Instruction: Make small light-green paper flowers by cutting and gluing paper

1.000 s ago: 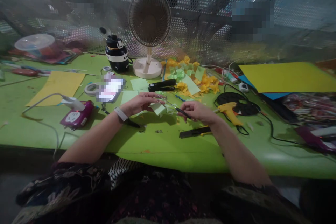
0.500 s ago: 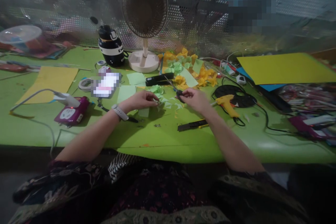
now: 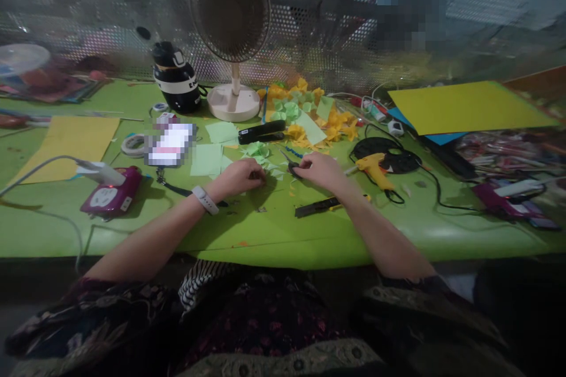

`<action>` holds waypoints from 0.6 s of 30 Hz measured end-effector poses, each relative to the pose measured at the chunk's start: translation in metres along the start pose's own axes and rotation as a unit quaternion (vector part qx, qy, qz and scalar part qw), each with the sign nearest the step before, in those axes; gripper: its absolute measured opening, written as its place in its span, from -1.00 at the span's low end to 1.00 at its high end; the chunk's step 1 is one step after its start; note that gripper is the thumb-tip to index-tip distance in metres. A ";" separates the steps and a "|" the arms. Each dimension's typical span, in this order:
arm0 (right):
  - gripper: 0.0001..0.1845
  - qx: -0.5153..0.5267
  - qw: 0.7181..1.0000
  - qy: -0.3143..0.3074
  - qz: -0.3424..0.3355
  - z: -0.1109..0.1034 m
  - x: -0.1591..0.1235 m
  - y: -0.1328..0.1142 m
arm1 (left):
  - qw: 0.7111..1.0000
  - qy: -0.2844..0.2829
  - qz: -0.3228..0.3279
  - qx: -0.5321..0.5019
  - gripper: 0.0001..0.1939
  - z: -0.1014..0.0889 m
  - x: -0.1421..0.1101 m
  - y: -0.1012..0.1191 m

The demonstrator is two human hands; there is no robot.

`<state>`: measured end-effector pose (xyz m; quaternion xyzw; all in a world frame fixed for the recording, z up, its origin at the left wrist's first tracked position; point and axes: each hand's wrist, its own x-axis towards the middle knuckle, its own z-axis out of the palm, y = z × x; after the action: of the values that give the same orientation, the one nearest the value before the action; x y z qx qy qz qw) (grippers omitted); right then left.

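Observation:
My right hand [image 3: 322, 172] is closed around the dark handles of a pair of scissors [image 3: 290, 164], whose blades point up and away to the left. Over the table, my left hand [image 3: 241, 179] has its fingers curled and pressed together. What they hold, if anything, is hidden. Pale green paper scraps [image 3: 276, 171] lie between the two hands. Just beyond my left hand is a crumpled pale green paper piece [image 3: 256, 151], with a flat green sheet [image 3: 206, 159] to its left. A black stapler [image 3: 262, 132] lies farther back.
Orange and green paper flowers [image 3: 309, 115] are heaped behind the stapler. A utility knife [image 3: 321, 206] lies before my right wrist, a yellow glue gun [image 3: 375, 172] to its right. A fan [image 3: 234, 103], black bottle [image 3: 177, 87], phone [image 3: 171, 144] and purple power socket [image 3: 110, 191] stand or lie leftward.
The green paper square seen in my left hand at first no longer shows there; its fingers have curled in. The scissors have swung away from that hand. The whole view has shifted.

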<state>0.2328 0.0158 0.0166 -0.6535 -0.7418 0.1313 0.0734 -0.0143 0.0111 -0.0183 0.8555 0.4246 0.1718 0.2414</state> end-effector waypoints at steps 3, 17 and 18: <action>-0.71 -0.014 1.000 -0.014 0.010 0.001 0.002 0.000 | 1.000 0.001 -0.006 -0.003 -0.88 0.000 0.000 0.000; -0.83 0.058 0.973 0.005 -0.225 0.011 -0.009 -0.010 | 0.998 0.032 -0.019 -0.050 -0.86 -0.008 0.000 0.006; -0.84 0.035 0.968 0.000 -0.248 0.015 -0.011 -0.013 | 0.998 0.034 -0.019 -0.050 -0.86 -0.008 0.000 0.006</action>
<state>0.2179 0.0024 0.0063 -0.4459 -0.8758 0.1345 0.1264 -0.0148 0.0104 -0.0082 0.8279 0.4398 0.2167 0.2725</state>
